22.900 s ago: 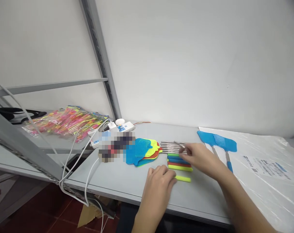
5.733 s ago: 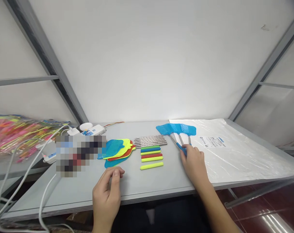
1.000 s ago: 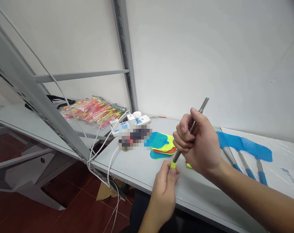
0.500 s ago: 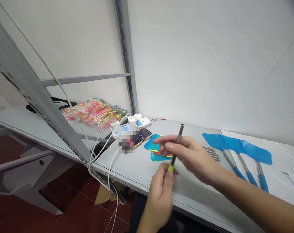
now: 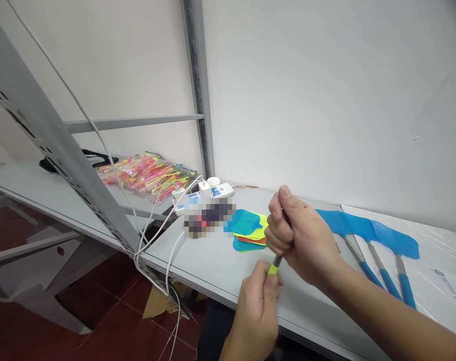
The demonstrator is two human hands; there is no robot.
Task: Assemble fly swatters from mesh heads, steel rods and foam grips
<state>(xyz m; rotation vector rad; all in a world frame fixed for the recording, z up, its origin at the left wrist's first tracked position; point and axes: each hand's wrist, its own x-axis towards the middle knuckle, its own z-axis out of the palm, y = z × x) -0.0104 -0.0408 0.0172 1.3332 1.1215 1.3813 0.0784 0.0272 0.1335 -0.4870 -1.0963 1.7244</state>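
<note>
A metal fly swatter handle (image 5: pixel 277 260) with a yellow-green grip stands slanted between my hands, above the front of the table. My left hand (image 5: pixel 256 303) is closed around the grip at its lower end. Higher up, my right hand (image 5: pixel 303 233) makes a fist around the metal tube and hides its top. Left of my right hand, a stack of fly swatter heads (image 5: pixel 246 223) in blue, yellow and red lies on the table. Three blue fly swatters (image 5: pixel 380 235) with metal shafts and blue grips rest to the right.
A white power strip (image 5: pixel 224 190) with plugged-in chargers sits at the back left, near a blurred-out patch. Bagged colourful items (image 5: pixel 149 175) lie on the adjoining surface. A grey metal post (image 5: pixel 68 165) with white cables rises at left. White plastic packaging (image 5: pixel 438 250) lies under the swatters.
My right hand has closed from loosely open fingers into a fist around the metal tube, covering its upper end. Both hands have shifted slightly right.
</note>
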